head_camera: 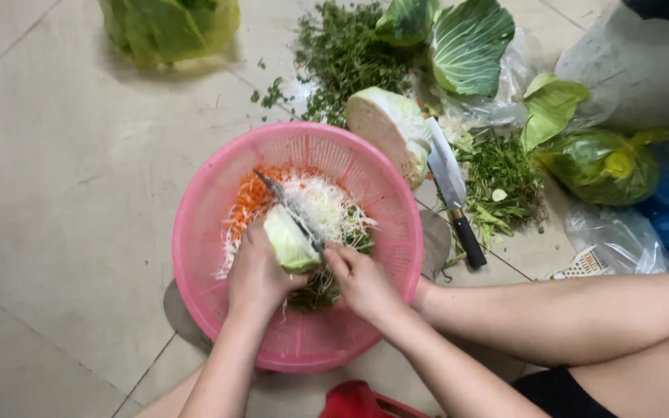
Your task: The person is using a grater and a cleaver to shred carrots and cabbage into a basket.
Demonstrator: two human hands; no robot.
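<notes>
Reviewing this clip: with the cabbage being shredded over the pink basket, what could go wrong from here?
The left hand grips a small cabbage wedge right beside the shredding blade held by the right hand; fingers could get nicked. The big knife lies bare on the floor next to the pink basket, near the person's arm.

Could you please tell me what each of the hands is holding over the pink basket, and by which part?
The left hand grips a cabbage wedge by its lower outer side. The right hand holds a shredding blade by its near end.
</notes>
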